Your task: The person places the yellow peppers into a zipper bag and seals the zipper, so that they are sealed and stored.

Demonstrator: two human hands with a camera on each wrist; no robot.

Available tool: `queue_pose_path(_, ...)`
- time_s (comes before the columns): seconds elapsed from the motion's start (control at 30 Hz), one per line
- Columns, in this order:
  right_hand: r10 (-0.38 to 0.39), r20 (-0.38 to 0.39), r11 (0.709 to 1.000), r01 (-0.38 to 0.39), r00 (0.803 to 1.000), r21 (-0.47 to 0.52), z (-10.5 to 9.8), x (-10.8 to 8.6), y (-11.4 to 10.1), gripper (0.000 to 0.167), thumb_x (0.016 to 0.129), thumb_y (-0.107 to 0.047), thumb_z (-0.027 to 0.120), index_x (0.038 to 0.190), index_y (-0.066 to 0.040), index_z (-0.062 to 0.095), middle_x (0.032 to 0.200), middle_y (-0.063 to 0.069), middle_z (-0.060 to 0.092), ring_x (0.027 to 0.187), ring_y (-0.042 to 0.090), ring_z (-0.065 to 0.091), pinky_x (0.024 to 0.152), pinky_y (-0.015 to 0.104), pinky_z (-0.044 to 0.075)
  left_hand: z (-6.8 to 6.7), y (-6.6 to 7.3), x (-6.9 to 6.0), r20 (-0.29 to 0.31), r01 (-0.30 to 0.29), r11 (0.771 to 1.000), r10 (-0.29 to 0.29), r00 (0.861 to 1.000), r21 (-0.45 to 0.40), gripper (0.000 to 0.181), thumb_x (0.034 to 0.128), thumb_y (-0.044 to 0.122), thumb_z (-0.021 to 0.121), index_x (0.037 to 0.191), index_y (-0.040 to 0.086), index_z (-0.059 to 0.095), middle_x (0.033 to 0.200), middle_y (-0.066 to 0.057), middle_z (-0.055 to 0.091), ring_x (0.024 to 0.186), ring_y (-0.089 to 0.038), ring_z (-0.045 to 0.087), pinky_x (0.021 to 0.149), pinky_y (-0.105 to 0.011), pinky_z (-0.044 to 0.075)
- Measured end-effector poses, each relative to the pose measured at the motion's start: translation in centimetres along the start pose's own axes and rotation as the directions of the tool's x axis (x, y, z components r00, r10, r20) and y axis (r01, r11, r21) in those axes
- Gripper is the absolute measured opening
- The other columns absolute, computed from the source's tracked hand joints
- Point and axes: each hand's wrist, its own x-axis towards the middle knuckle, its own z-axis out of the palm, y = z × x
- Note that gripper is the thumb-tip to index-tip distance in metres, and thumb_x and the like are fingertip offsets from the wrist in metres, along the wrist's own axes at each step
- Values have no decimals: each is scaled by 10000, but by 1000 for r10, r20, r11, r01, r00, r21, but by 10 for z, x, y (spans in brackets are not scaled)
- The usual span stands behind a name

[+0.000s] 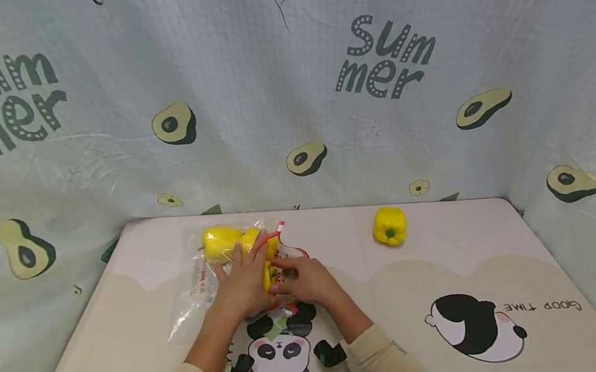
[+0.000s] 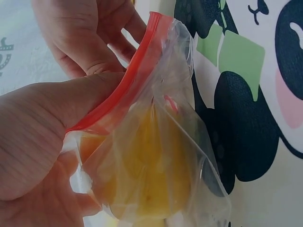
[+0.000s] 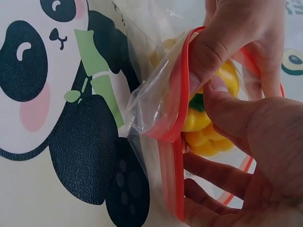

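A clear zip bag (image 1: 184, 297) with a red zip edge (image 3: 183, 104) lies on the table, its mouth towards the right. Yellow bell peppers (image 1: 220, 242) show inside through the plastic. My left hand (image 1: 243, 282) grips the bag by its mouth, with the thumb at the red edge (image 2: 137, 66). At the opening, my right hand (image 1: 308, 280) holds a yellow bell pepper (image 3: 208, 142), its thumb beside the green stem (image 3: 197, 102). Some right fingertips are hidden by the pepper and the bag's edge. Another yellow bell pepper (image 1: 389, 226) sits apart, to the right.
The table (image 1: 431, 275) has a pale cover with printed pandas and lettering. Behind and at both sides hangs a light curtain (image 1: 243, 124) with avocado prints. Dark wrist-worn pieces (image 1: 330, 353) sit near both sleeves.
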Motion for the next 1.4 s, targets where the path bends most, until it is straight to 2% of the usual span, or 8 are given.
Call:
queue_pose_path(0.2, 2, -6, 1000, -2, 1000, -29, 1, 0, -2, 584, 908, -372, 805, 1456, -271, 629, 1320, 100, 724, 1119, 284, 650, 977, 489, 565, -1, 2, -1, 5, -9, 1000, 10, 1000, -13, 1107, 736, 300, 939, 1638, 140, 319, 1778, -24, 144, 1616, -502, 62, 1178, -842, -7)
queue_pose_path(0.53, 6, 1, 1000, -6, 1000, -22, 6, 3, -3, 597, 919, -375, 792, 1478, -281, 603, 1399, 105, 692, 1223, 321, 650, 1049, 537, 543, -1, 1, -1, 11, -12, 1000, 12, 1000, 14, 1140, 713, 273, 949, 1649, 165, 306, 1788, 14, 73, 1616, -503, 66, 1177, -850, 10)
queue_pose_path(0.73, -5, 6, 999, 5, 1000, -31, 6, 4, -5, 591, 922, -369, 791, 1476, -268, 608, 1472, 95, 647, 1303, 335, 621, 1095, 559, 515, -2, 0, -2, 5, -25, 1000, 25, 1000, 4, 1119, 742, 277, 934, 1653, 170, 292, 1788, 19, 71, 1614, -508, 65, 1174, -852, 11)
queue_pose_path(0.93, -11, 16, 999, 12, 1000, -49, 6, 4, -6, 586, 925, -370, 787, 1473, -260, 612, 1459, 92, 657, 1288, 329, 632, 1092, 556, 519, -2, 0, -4, 19, -15, 1000, 16, 1000, -19, 1097, 751, 237, 926, 1649, 148, 301, 1787, 14, 81, 1619, -495, 53, 1181, -841, -19)
queue_pose_path(1.03, -3, 7, 999, 3, 1000, -41, 4, 2, -5, 582, 921, -362, 792, 1466, -255, 620, 1408, 90, 690, 1202, 306, 658, 1035, 519, 556, 1, 0, -4, 22, -12, 1000, 13, 1000, -22, 1098, 756, 254, 925, 1649, 141, 296, 1785, 1, 99, 1622, -487, 52, 1189, -833, -26)
queue_pose_path(1.1, 11, -28, 1000, -12, 1000, -22, 3, -1, -5, 553, 925, -346, 787, 1448, -241, 640, 1343, 87, 722, 1126, 279, 675, 963, 466, 589, 2, -1, -3, 20, -7, 1000, 8, 1000, -20, 1119, 745, 267, 933, 1651, 142, 289, 1783, -10, 116, 1623, -483, 57, 1193, -830, -26)
queue_pose_path(1.2, 49, -139, 998, -43, 989, 46, -1, -9, -4, 472, 933, -300, 780, 1385, -197, 694, 1262, 77, 758, 1057, 251, 690, 864, 390, 623, 3, -2, -1, 22, 2, 1000, -2, 1000, -13, 1163, 726, 282, 945, 1659, 144, 266, 1780, -26, 131, 1625, -474, 59, 1198, -824, -23)
queue_pose_path(1.4, 94, -362, 985, -32, 927, 172, -7, -22, 9, 329, 961, -230, 756, 1279, -145, 761, 1221, 65, 785, 1091, 261, 717, 906, 399, 636, 3, -4, 1, 33, 16, 1000, -16, 999, 2, 1183, 718, 283, 952, 1662, 136, 255, 1769, -68, 175, 1630, -461, 50, 1203, -818, -11)
